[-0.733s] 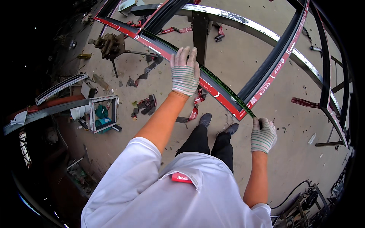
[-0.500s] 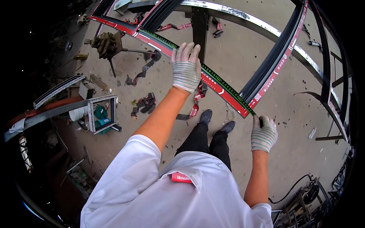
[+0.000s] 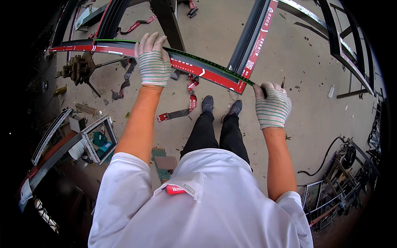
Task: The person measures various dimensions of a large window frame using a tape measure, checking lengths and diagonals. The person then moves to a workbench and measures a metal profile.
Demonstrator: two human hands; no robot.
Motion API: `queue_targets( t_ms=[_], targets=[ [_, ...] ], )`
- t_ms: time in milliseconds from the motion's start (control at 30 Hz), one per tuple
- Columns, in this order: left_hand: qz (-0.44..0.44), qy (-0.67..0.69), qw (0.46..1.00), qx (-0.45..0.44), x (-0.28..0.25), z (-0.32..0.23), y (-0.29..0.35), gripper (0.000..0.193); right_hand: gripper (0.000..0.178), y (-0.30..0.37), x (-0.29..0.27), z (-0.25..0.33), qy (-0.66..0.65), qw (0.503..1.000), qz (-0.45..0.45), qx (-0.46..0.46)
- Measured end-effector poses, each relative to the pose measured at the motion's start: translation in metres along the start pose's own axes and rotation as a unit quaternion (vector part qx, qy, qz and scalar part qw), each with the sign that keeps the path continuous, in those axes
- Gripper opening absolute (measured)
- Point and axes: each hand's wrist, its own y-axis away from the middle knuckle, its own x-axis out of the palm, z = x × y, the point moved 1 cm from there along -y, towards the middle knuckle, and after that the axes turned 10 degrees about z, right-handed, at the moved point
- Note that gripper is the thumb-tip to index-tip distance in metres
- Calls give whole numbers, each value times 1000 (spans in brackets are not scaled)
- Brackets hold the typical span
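A green tape measure (image 3: 202,60) lies stretched along a dark metal frame bar (image 3: 194,71) faced with red printed film. My left hand (image 3: 153,62), in a striped knit glove, rests across the bar and tape. Its fingers lie extended over the far edge, covering part of the tape. Just past the bar's right corner, my right hand (image 3: 273,105), gloved alike, is closed on the tape's right end. Whether a tape case sits in that palm is hidden. Beyond the left hand, the tape continues as a thin green line.
A crossbar (image 3: 252,39) joins the frame near the right corner. Below the bar stands a rusty machine part with legs (image 3: 78,68). Torn red-and-grey film strips (image 3: 182,111) litter the floor. Dark frames (image 3: 351,62) stand at right, with a metal scrap pile (image 3: 331,194) nearer.
The bar and both hands now appear farther left and higher in view, and the bar lies more level. The left hand's fingers are closer together. The right hand stays on the tape end.
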Motion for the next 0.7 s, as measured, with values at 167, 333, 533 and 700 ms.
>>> queue_targets(
  t_ms=[167,333,533,700],
  targets=[
    [24,11,999,21,9,13,2,34,26,3,4,-1,3,1000,-16,-6],
    [46,-17,998,41,9,21,2,28,26,6,9,3,9,1000,-1,5],
    [55,-2,997,58,7,23,-2,22,25,6,12,0,0,1000,6,12],
    [51,-4,995,80,5,17,-7,23,26,7,13,-2,3,1000,6,16]
  ],
)
